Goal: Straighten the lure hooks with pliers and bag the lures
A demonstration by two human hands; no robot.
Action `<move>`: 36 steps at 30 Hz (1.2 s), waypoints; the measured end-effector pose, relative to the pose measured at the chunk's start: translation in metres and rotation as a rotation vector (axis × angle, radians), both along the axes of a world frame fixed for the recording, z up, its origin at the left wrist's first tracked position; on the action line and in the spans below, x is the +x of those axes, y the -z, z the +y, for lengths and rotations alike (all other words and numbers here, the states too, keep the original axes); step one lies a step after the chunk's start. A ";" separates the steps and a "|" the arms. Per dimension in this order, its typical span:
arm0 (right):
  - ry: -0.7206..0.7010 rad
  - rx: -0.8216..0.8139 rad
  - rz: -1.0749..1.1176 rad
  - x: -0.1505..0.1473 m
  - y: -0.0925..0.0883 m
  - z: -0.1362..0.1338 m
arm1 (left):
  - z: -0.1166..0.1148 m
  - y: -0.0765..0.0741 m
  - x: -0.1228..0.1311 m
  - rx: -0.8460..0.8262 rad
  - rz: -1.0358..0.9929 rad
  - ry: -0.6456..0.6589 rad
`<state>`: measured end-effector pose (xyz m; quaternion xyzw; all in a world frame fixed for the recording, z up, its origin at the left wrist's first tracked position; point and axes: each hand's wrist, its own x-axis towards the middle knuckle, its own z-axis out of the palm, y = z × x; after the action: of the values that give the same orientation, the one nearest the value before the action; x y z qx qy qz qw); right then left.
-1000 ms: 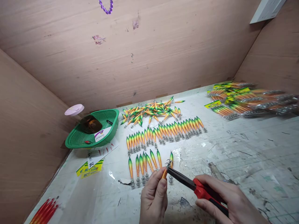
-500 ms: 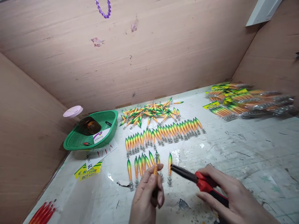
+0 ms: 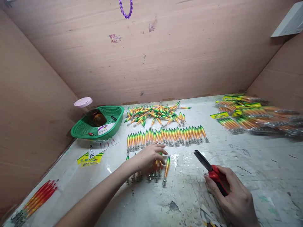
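Observation:
My left hand (image 3: 152, 155) reaches over the front row of squid-jig lures, its fingers spread and pointing right. Green tips and orange bodies of a few lures (image 3: 156, 167) show beneath the fingers; I cannot tell whether they touch. One lure (image 3: 167, 167) lies just right of the fingertips, slightly tilted, hooks toward me. In my right hand (image 3: 234, 192) are black-jawed pliers (image 3: 214, 173) with red and black handles, their jaws pointing up and left above the table. Behind my left hand runs a longer row of green, yellow and orange lures (image 3: 175, 135).
A loose pile of lures (image 3: 156, 114) lies at the back. Bagged lures (image 3: 255, 115) are stacked at right. A green basket (image 3: 113, 127) holds a brown object and a card. Yellow label cards (image 3: 91, 160) and red-orange lures (image 3: 40, 198) lie at left.
My left hand has moved from in front of the lures to over the front row and no longer pinches a lure upright. The pliers have shifted right. The view has turned slightly left.

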<state>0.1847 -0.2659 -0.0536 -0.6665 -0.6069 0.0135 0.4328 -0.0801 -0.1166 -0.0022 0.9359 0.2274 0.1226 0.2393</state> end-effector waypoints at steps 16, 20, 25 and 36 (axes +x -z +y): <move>0.088 -0.100 0.184 0.004 -0.001 0.000 | -0.040 0.010 0.021 0.088 0.171 -0.041; 0.099 -0.102 0.198 0.004 -0.002 0.000 | -0.042 0.016 0.022 0.175 0.148 -0.120; 0.102 -0.121 0.247 0.005 -0.003 0.001 | -0.045 0.010 0.012 0.191 0.135 -0.097; 0.007 -0.148 0.255 -0.014 -0.010 -0.003 | -0.047 -0.001 -0.003 0.098 0.120 -0.066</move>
<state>0.1704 -0.2690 -0.0431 -0.6914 -0.5421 0.1413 0.4561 -0.0833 -0.1636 -0.0013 0.9442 0.2656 0.0851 0.1750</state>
